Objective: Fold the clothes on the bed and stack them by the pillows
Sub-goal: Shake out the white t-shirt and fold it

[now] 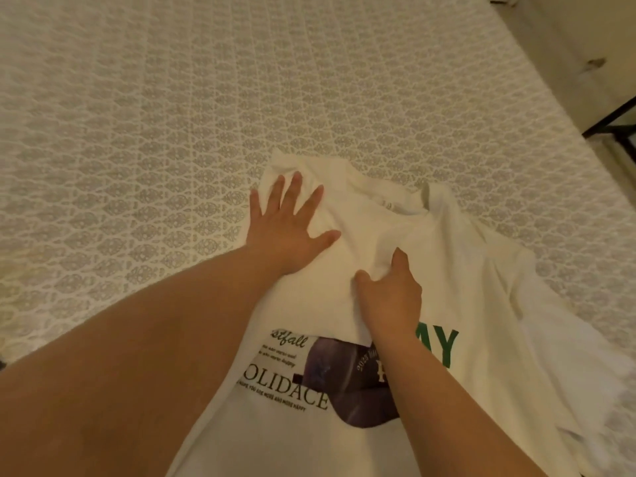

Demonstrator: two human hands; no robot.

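A white T-shirt [464, 270] with a purple cap print and green letters lies on the patterned bed cover [172, 132], its left sleeve part folded over the chest. My left hand [287, 223] lies flat with spread fingers on the folded part near the shoulder. My right hand [389, 290] pinches a bunch of the white fabric in the middle of the shirt between thumb and curled fingers. The shirt's lower part runs out of view at the bottom. No pillows or other clothes are in sight.
The bed's right edge [537, 80] runs diagonally at the upper right, with pale floor beyond it. A black metal frame [616, 122] stands beside the bed at the right edge of view. Patterned cover stretches to the left and far side.
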